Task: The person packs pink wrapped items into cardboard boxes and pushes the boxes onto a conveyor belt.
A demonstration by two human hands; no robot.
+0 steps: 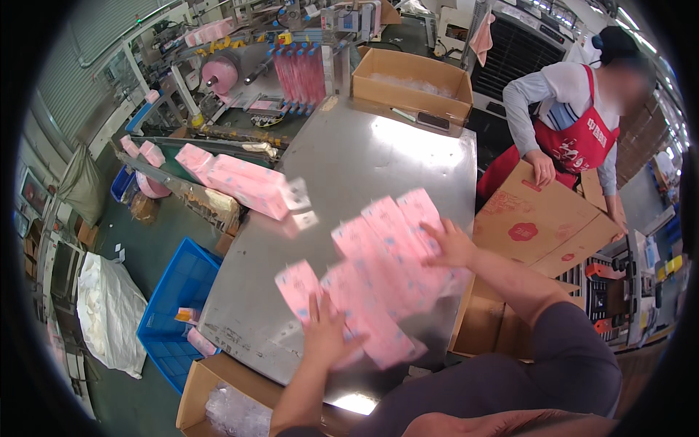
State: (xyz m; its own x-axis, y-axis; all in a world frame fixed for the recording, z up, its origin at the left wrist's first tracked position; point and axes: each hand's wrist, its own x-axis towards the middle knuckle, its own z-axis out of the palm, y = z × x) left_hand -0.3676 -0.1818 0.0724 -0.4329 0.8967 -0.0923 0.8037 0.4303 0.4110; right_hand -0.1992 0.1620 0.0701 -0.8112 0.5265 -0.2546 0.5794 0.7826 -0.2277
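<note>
Several pink soft packs, which look like tissue packs (pixel 378 280), lie in a cluster on a metal table (pixel 328 164), partly smeared by motion. My left hand (pixel 328 333) rests with spread fingers against the near left packs. Across the cluster, my right hand (pixel 453 247) touches the far right packs, its fingers also apart. Neither hand is wrapped round a pack. Farther left, a row of pink packs (pixel 244 186) comes off a conveyor (pixel 175 178) onto the table, with small white pieces at its front end.
A cardboard box (pixel 411 84) stands at the table's far end, beside a dark phone-like object (pixel 432 120). At right, a co-worker in a red apron (pixel 582 138) holds a large carton (pixel 528 226). A blue crate (pixel 171 313) and another box (pixel 196 393) sit at lower left.
</note>
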